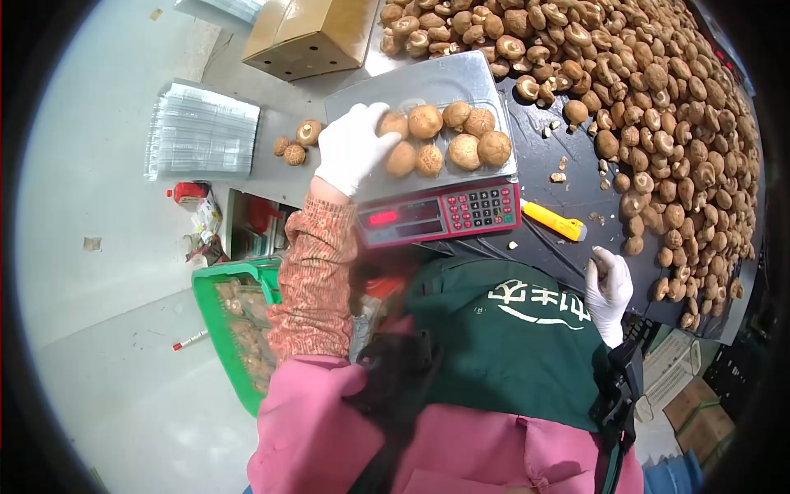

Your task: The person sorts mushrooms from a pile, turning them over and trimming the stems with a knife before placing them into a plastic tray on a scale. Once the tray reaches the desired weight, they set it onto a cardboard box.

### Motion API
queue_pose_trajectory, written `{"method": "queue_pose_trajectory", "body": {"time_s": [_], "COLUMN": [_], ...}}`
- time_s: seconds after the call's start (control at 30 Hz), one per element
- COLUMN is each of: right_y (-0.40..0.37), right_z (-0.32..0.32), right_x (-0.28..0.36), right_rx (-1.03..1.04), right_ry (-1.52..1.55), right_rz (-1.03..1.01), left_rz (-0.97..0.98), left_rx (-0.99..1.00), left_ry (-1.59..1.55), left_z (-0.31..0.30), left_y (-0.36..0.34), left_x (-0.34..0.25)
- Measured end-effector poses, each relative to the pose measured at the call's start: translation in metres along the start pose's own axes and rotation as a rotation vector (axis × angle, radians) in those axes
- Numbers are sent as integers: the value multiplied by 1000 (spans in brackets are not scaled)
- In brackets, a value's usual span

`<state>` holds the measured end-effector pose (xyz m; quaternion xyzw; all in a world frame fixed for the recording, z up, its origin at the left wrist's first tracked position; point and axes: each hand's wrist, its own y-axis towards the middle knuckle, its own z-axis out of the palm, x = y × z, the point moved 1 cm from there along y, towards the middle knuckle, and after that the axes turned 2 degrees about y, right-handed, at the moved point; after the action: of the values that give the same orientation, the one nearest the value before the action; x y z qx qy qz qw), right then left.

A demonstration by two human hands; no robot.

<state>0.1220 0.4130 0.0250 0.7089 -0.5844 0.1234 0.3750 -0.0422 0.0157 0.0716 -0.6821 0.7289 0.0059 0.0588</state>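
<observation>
My left hand (352,150), in a white glove, reaches over the scale (395,216). Its thumb and fingers close around a brown shiitake mushroom (393,125) at the left end of a clear plastic tray (445,178). Several more shiitake mushrooms (464,151) sit cap-up in that tray, on the metal pan (362,97). My right hand (609,290), also white-gloved, hangs near the table edge by my green apron (494,337). Its fingers are loosely bent, thumb apart, with nothing visible in them. A yellow utility knife (555,221) lies just beyond it.
A large heap of shiitake mushrooms (658,123) covers the right and far side. Three loose mushrooms (295,155) lie left of the scale. Stacked clear trays (204,132) and a cardboard box (317,34) stand farther left. A green basket (216,329) holds packed trays below.
</observation>
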Motion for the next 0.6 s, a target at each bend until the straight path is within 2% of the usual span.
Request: {"method": "queue_pose_trajectory", "body": {"time_s": [0.07,0.17,0.27,0.33,0.37,0.47,0.5,0.6], "right_y": [1,4,3,2,4,9,10,12], "right_z": [4,5,-1,-2,-1,6,8,10], "right_x": [0,0,-2,-6,-5,0,0,1], "right_rx": [15,41,75,83,62,33,42,92], "right_ry": [5,2,-23,-42,-38,-27,-26,-35], "right_rz": [-19,-57,-58,-43,-56,-90,-102,-116], "left_rz": [14,-111,-293,-361,-419,-424,-452,-358], "left_rx": [-89,-176,-369,-414,-401,-173,-169,-249], "left_ry": [-131,-416,-891,-1270,-1396,-1927,-2018,-1933], "left_z": [10,12,12,8,6,10,7,18], "left_y": [-5,-17,-25,-37,-42,-58,-65,-72], "left_x": [10,20,51,67,72,83,74,65]}}
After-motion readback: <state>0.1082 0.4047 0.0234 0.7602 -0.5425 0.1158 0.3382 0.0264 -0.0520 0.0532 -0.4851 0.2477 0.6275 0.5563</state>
